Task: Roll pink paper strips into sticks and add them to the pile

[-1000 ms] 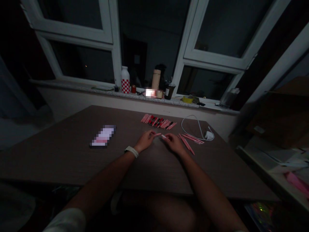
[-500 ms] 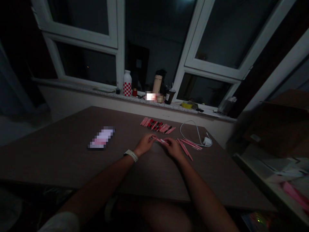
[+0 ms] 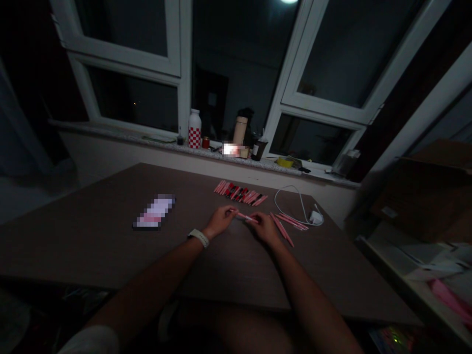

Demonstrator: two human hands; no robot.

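Note:
Both hands meet over the middle of the table [image 3: 228, 265]. My left hand [image 3: 220, 221], with a pale band on its wrist, pinches the left end of a slim pink pen [image 3: 241, 215]. At the other end, the fingers of my right hand [image 3: 264, 228] are closed on the same pen, around a whitish part. Just right of that hand lie several loose pink pens [image 3: 283, 230]. Beyond my hands is a row of pink pens [image 3: 221, 187], some with red and black parts, laid side by side.
A phone [image 3: 155, 212] with a lit, blurred screen lies on the left. A white cable with a charger plug [image 3: 316, 218] loops at the right. On the windowsill stand a checkered bottle [image 3: 194, 130], a beige flask [image 3: 240, 130] and a dark cup [image 3: 258, 148].
My hands have drawn slightly apart, and more of the pink pen shows between them. The other pens, phone and cable lie as before; the view has shifted a little.

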